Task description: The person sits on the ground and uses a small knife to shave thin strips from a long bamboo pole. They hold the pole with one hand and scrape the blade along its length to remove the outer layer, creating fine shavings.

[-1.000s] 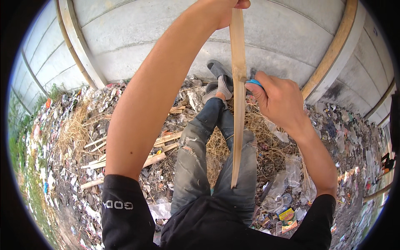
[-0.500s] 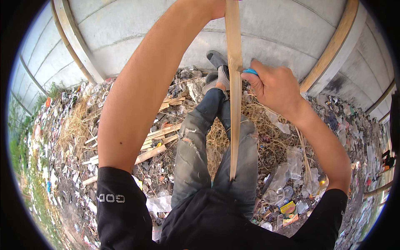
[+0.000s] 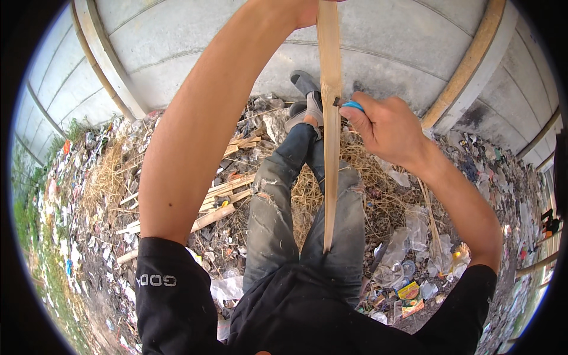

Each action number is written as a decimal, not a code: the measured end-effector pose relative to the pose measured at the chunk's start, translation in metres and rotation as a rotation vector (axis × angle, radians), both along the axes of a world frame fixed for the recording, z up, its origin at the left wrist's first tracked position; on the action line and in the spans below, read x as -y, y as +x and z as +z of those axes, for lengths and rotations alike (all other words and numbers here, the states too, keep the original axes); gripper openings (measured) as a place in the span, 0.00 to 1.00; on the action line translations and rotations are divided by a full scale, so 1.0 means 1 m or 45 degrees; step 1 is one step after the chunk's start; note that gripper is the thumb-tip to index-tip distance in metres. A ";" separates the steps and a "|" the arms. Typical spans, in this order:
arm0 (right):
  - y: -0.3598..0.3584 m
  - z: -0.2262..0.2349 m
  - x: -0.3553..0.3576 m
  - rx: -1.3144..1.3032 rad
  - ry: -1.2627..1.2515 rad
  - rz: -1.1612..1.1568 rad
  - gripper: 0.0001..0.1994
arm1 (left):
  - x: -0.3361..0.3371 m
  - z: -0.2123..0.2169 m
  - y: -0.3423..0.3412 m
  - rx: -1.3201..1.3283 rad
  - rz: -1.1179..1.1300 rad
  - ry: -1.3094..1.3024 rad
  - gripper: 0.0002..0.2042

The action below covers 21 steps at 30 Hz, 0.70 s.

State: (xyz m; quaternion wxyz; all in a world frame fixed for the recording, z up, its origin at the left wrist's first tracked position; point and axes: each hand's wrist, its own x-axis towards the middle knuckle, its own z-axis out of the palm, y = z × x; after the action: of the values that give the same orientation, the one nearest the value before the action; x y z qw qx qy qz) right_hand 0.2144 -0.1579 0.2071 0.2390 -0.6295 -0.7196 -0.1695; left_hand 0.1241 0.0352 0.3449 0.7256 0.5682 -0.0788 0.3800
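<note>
Strip [image 3: 331,127]: one long, pale wooden piece, nearly upright in the view; its narrow lower end is over the thigh of the trousers [image 3: 271,228], and whether it touches the cloth I cannot tell.
Left grip [image 3: 306,14]: it is at the upper part of the strip, but the upper picture edge cuts off most of the fingers, so I cannot tell how far it is closed.
Right grip [image 3: 387,127]: it is closed around a blue handle [image 3: 353,106], of which only a small part shows beside thumb and finger.
Blade [image 3: 337,102]: short and dark, at the right edge of the strip, and it seems to touch there.
Possible trouble: the blade could catch or slip if its angle becomes too steep, or if the wood is uneven near the knot-like mark; because the legs are below, a slip downward could reach them. The strip could also swing, if its lower end has no firm support.
Edges and room: the wall [image 3: 408,47] stands beyond the feet; loose strips [image 3: 228,192] lie beside the legs on the left, clear plastic [image 3: 393,269] on the right. The right forearm is well apart from the trousers, so outward movement seems easiest.
</note>
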 end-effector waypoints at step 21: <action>-0.002 -0.135 0.063 -0.238 -0.240 0.002 0.22 | -0.031 0.001 -0.037 0.111 0.118 0.000 0.08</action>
State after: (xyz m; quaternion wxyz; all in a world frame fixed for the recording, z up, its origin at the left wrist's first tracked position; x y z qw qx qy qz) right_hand 0.2126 -0.2209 0.0724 0.2451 -0.6616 -0.7074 -0.0414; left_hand 0.0870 0.0660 0.3456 0.7033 0.5540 -0.0839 0.4375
